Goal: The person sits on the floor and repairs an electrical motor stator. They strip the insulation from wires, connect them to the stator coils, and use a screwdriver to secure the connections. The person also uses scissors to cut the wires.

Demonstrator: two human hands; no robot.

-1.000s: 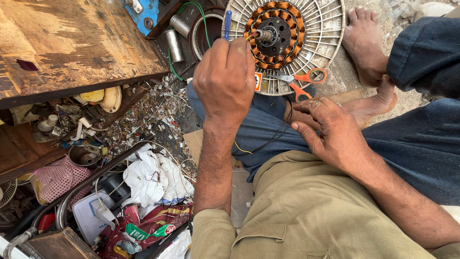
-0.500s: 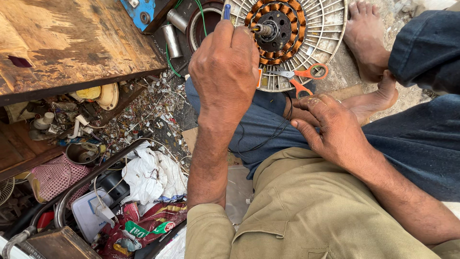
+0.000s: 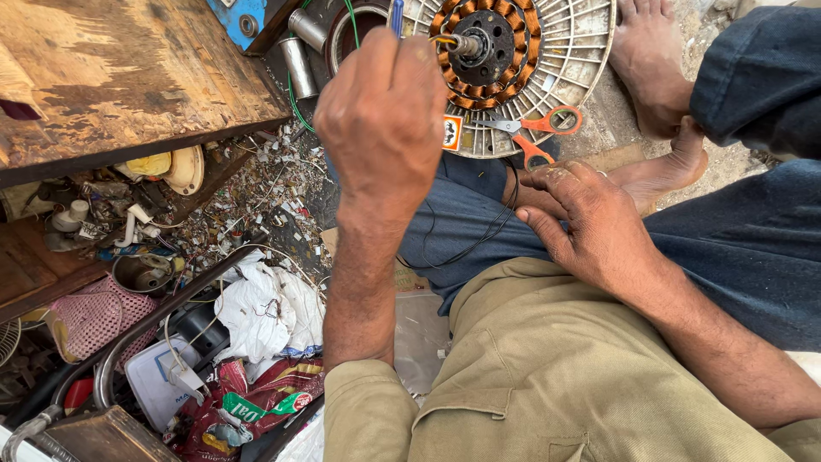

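Left hand [image 3: 382, 111] clenches a blue-tipped tool [image 3: 397, 15] against the copper-wound stator [image 3: 486, 47] for reach; right hand [image 3: 590, 218] rests released on the thigh, near orange scissors [image 3: 534, 133].

Orange-handled scissors [image 3: 537, 130], copper-orange motor windings [image 3: 484, 53], white slotted ring [image 3: 575, 60].

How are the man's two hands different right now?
The left hand is raised in a fist, gripping a thin blue-handled tool beside the copper-wound motor; the right hand holds nothing. The left shows knuckles bunched tight; the right lies flat, fingers spread, on the blue trousers. Both show their backs to the camera.
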